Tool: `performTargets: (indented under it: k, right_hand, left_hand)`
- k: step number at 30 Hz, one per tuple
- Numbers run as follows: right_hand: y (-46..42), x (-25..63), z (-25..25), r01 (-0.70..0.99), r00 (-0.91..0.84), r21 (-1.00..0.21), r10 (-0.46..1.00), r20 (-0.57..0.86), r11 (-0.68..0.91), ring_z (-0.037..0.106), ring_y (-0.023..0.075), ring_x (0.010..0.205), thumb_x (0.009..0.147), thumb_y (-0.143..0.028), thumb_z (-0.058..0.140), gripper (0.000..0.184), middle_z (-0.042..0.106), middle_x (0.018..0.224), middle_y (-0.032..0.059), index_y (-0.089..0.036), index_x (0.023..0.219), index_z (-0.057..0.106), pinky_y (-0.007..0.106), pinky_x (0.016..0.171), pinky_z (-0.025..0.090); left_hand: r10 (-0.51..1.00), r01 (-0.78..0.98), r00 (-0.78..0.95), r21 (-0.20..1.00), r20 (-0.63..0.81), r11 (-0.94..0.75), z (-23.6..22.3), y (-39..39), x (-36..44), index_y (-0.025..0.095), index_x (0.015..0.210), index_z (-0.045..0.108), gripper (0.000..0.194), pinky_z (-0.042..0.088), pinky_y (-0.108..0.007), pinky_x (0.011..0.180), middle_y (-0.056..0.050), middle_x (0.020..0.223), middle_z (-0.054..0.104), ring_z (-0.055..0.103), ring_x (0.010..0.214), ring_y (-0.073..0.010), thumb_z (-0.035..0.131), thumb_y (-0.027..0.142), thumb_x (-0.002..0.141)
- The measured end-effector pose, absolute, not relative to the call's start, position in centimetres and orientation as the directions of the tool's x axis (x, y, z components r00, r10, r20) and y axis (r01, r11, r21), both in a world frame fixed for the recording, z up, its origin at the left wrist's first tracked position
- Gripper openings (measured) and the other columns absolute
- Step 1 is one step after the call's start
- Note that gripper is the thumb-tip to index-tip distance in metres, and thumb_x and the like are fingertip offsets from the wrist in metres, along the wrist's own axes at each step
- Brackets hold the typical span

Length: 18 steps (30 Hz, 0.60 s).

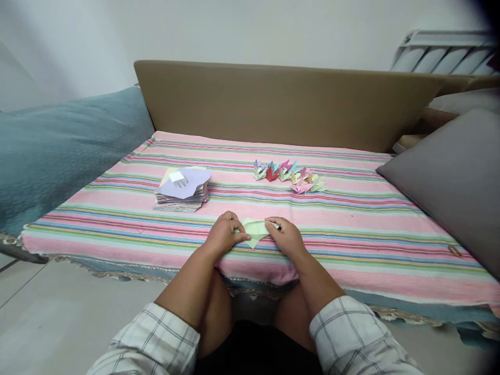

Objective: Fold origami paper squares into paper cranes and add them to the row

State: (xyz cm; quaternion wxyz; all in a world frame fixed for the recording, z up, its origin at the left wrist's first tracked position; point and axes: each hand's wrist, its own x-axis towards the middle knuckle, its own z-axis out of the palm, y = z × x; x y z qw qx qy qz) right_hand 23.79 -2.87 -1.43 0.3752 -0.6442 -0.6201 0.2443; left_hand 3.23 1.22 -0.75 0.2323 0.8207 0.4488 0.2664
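Observation:
A pale green sheet of folded origami paper (255,229) lies between my two hands, close to the front edge of the striped cloth. My left hand (225,233) pinches its left end, thumb on top. The paper's right end is held between the thumb and fingers of my right hand (286,235). Creases and a raised flap show across the paper's middle, and a point sticks out towards me. Beyond my hands, a group of folded paper cranes (289,176) in several colours sits on the cloth.
At the left stands a stack of coloured paper (182,200) with a white plug adapter (178,179) on top. A grey cushion (449,177) leans at the right, and a blue padded armrest (74,140) bounds the left. A brown backrest (273,104) rises behind the striped cloth (371,224).

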Motion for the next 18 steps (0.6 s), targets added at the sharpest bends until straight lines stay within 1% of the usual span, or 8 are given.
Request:
performTargets:
  k: [4, 8, 10, 11, 14, 15, 16, 18]
  right_hand:
    - [-2.9, 23.7, -1.6, 0.615, 0.069, -0.778, 0.974, 0.215, 0.128, 0.059, 0.0203, 0.098, 0.086, -0.041, 0.044, 0.031, 0.067, 0.104, 0.0028, -0.025, 0.097, 0.067, 0.034, 0.085, 0.045]
    - [-2.8, 23.7, -1.7, 0.611, 0.065, -0.778, 0.970, 0.233, 0.146, 0.059, 0.0205, 0.097, 0.086, -0.038, 0.044, 0.029, 0.067, 0.102, 0.0031, -0.025, 0.097, 0.067, 0.035, 0.086, 0.045]
    - [-2.7, 23.7, -1.9, 0.604, 0.073, -0.784, 0.970, 0.231, 0.141, 0.059, 0.0205, 0.097, 0.084, -0.036, 0.047, 0.027, 0.067, 0.103, 0.0034, -0.025, 0.098, 0.068, 0.036, 0.087, 0.045]
    - [-2.7, 23.8, -2.0, 0.598, 0.076, -0.789, 0.970, 0.232, 0.142, 0.059, 0.0206, 0.098, 0.083, -0.035, 0.048, 0.027, 0.067, 0.104, 0.0035, -0.025, 0.099, 0.067, 0.036, 0.088, 0.045]
    - [-2.5, 23.8, -2.3, 0.570, 0.071, -0.806, 0.967, 0.245, 0.162, 0.059, 0.0203, 0.100, 0.082, -0.032, 0.048, 0.028, 0.066, 0.106, 0.0044, -0.024, 0.102, 0.067, 0.036, 0.090, 0.044]
    - [-2.5, 23.8, -2.4, 0.560, 0.064, -0.810, 0.965, 0.253, 0.175, 0.059, 0.0201, 0.100, 0.082, -0.031, 0.048, 0.028, 0.066, 0.106, 0.0047, -0.024, 0.102, 0.067, 0.036, 0.091, 0.044]
    - [-2.5, 23.8, -2.5, 0.551, 0.056, -0.813, 0.963, 0.263, 0.190, 0.059, 0.0199, 0.101, 0.082, -0.030, 0.048, 0.028, 0.066, 0.106, 0.0050, -0.023, 0.102, 0.067, 0.036, 0.091, 0.044]
    - [-2.5, 23.7, -2.6, 0.532, 0.040, -0.819, 0.959, 0.280, 0.217, 0.059, 0.0194, 0.100, 0.082, -0.028, 0.047, 0.029, 0.066, 0.104, 0.0052, -0.023, 0.101, 0.068, 0.036, 0.092, 0.044]
  left_hand:
    - [0.864, 0.635, 0.446, 0.598, 0.233, -0.488, -0.6, 1.0, 3.4, 0.018, 0.066, 0.069, 0.015, 0.042, -0.028, 0.073, -0.002, 0.080, 0.050, 0.051, 0.081, -0.0159, 0.071, 0.033, 0.069]
    - [0.876, 0.662, 0.419, 0.579, 0.239, -0.475, -0.5, 0.6, 3.8, 0.017, 0.063, 0.063, 0.016, 0.042, -0.028, 0.073, -0.002, 0.083, 0.052, 0.052, 0.081, -0.0164, 0.071, 0.029, 0.068]
    - [0.882, 0.685, 0.398, 0.558, 0.251, -0.468, -0.4, 0.4, 4.0, 0.016, 0.071, 0.063, 0.015, 0.042, -0.028, 0.072, -0.002, 0.082, 0.052, 0.051, 0.079, -0.0165, 0.072, 0.028, 0.066]
    - [0.885, 0.694, 0.390, 0.549, 0.256, -0.465, -0.4, 0.3, 4.1, 0.017, 0.078, 0.063, 0.019, 0.042, -0.029, 0.071, -0.001, 0.081, 0.052, 0.051, 0.078, -0.0166, 0.072, 0.027, 0.065]
    - [0.870, 0.682, 0.413, 0.543, 0.268, -0.491, -0.3, 0.1, 4.3, 0.020, 0.109, 0.059, 0.043, 0.042, -0.029, 0.075, -0.001, 0.085, 0.054, 0.052, 0.081, -0.0167, 0.070, 0.023, 0.068]
    - [0.858, 0.665, 0.436, 0.544, 0.274, -0.511, -0.4, 0.1, 4.3, 0.023, 0.115, 0.057, 0.047, 0.042, -0.029, 0.077, -0.001, 0.088, 0.054, 0.052, 0.084, -0.0166, 0.068, 0.022, 0.070]
    - [0.846, 0.651, 0.456, 0.544, 0.277, -0.529, -0.5, 0.1, 4.3, 0.025, 0.118, 0.057, 0.048, 0.042, -0.029, 0.079, -0.001, 0.090, 0.054, 0.053, 0.086, -0.0165, 0.067, 0.022, 0.071]
    - [0.835, 0.641, 0.475, 0.542, 0.278, -0.544, -0.7, 0.2, 4.3, 0.026, 0.115, 0.061, 0.041, 0.042, -0.029, 0.081, -0.002, 0.090, 0.053, 0.053, 0.087, -0.0163, 0.065, 0.022, 0.074]
